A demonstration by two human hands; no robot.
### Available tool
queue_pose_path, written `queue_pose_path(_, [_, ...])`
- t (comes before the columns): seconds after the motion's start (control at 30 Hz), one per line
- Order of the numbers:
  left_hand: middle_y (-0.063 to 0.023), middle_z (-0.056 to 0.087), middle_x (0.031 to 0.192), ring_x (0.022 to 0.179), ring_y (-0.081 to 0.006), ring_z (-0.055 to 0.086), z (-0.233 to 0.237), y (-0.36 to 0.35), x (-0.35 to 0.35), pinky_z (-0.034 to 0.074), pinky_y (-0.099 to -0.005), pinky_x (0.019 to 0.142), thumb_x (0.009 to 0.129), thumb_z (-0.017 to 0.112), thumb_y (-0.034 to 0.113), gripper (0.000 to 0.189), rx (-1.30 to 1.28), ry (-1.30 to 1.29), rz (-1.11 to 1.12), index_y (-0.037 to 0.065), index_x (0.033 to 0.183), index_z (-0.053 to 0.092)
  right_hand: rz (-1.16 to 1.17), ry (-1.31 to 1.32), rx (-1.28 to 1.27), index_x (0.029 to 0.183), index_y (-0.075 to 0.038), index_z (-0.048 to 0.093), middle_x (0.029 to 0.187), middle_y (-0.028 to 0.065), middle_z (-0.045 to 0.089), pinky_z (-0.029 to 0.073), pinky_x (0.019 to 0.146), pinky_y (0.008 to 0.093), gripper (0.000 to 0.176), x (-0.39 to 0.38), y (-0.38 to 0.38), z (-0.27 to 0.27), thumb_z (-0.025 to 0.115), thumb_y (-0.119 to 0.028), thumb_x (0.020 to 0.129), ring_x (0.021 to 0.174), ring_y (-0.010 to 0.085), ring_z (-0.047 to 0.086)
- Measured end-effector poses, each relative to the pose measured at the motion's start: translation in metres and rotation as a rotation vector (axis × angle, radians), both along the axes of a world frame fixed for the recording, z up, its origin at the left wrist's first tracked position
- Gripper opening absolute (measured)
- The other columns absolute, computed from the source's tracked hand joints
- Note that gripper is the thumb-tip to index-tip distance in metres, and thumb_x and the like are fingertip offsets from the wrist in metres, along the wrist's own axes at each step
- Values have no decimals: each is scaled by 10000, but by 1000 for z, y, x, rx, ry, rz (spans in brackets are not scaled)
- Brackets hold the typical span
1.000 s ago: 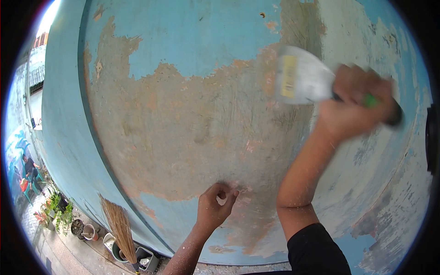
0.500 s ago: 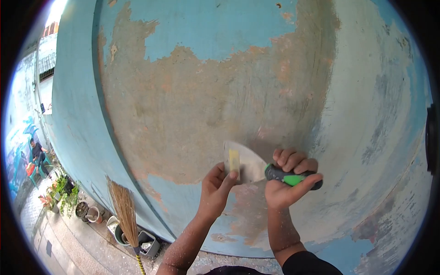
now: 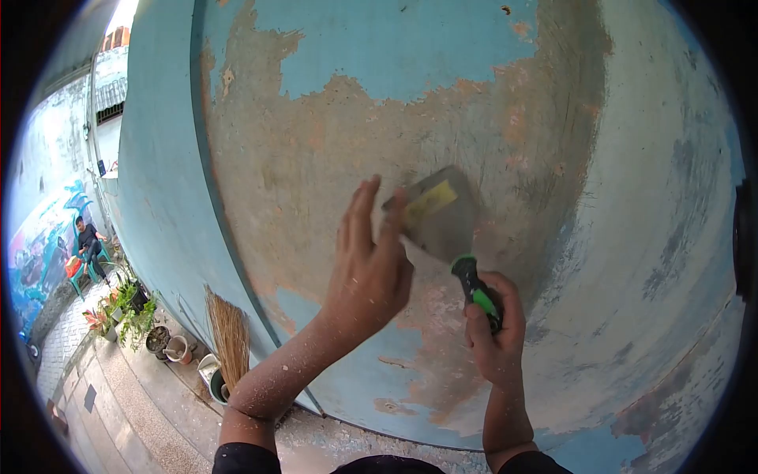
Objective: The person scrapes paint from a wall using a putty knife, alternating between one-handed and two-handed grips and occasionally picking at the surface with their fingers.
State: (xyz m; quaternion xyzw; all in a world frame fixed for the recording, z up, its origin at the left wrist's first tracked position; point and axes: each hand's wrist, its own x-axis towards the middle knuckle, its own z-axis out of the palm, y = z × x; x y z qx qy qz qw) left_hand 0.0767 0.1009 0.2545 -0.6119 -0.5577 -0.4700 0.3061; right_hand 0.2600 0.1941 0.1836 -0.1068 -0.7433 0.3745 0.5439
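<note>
My right hand is wrapped round the black and green handle of a wide putty knife. Its metal blade, with a yellow label on it, points up and left and overlaps the wall. Beside the blade's left corner is my left hand, fingers raised and apart, a little blurred, holding nothing. One fingertip overlaps the edge of the blade. Brownish bare plaster shows where blue paint is gone, with ragged blue edges above and below. Pale specks dot both forearms.
A straw broom leans at the lower left near a bucket. Potted plants and pots line the wall's foot. Farther back, a person sits on a green chair. A ridge runs down the wall's left part.
My left hand has let go of the blade and lifted, its fingers spreading. My right hand has turned the putty knife from pointing left to pointing up, the blade now higher.
</note>
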Motion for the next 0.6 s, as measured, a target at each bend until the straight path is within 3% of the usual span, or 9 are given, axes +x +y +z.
queue_pose_path(0.07, [-341,264,1482,1422,-488,221,1,-1,9,262,-532,1148,742,590,-46,812,-126,285,165,-20,1485,264,-35,12,74,1259,-31,507,993,80,599,454,685,225,352,-9,-6,18,623,-134,944,751,90,558])
queue_pose_path(0.1, [-341,264,1482,1422,-488,221,-1,6,8,262,-532,1148,742,590,-46,812,-129,285,163,-20,1485,264,-71,22,150,1247,-28,518,980,69,593,450,715,231,341,-12,-10,27,627,-140,944,785,84,552])
queue_pose_path(0.17, [-346,267,1483,1417,-476,245,-5,29,0,262,-547,1145,799,564,-31,710,-53,421,131,-91,1447,282,-48,18,88,1250,-25,516,1003,80,601,461,735,238,351,-17,-20,39,632,-145,941,837,90,569])
queue_pose_path(0.2, [-355,323,1452,1381,-453,343,1,35,-3,353,-510,1104,836,555,-5,649,-19,490,219,-149,1409,288,-24,21,34,1252,-22,514,1027,90,609,471,756,245,361,-19,-22,43,638,-151,938,889,95,585])
queue_pose_path(0.33, [-363,408,1390,1314,-428,453,21,40,-3,486,-414,1000,845,574,17,625,58,491,226,-157,1387,315,42,217,14,1257,-8,509,1068,134,620,508,834,277,387,-35,-11,38,651,-158,929,992,148,623])
queue_pose_path(0.43, [-364,447,1358,1263,-402,517,25,43,8,555,-351,893,845,585,31,621,84,457,349,-160,1376,326,172,549,83,1232,12,521,1040,162,638,526,916,372,401,-55,2,35,637,-238,941,1027,246,648])
queue_pose_path(0.5, [-377,436,1360,1268,-392,515,30,41,15,575,-331,845,841,591,34,617,29,420,405,-170,1364,333,-61,621,446,1091,8,546,985,171,648,496,977,481,356,-62,14,45,527,-332,989,1046,324,648])
queue_pose_path(0.53, [-377,436,1360,1268,-392,515,32,41,17,575,-331,845,841,591,34,617,30,417,408,-170,1364,333,-58,619,447,1091,8,546,985,171,648,496,977,481,356,-65,15,51,527,-332,989,1046,324,648])
queue_pose_path(0.6, [-386,453,1337,1237,-386,543,35,40,19,590,-332,797,851,586,33,600,14,405,439,-179,1351,331,97,786,504,856,-30,509,823,146,622,482,967,522,370,-71,12,63,411,-345,1023,899,305,660])
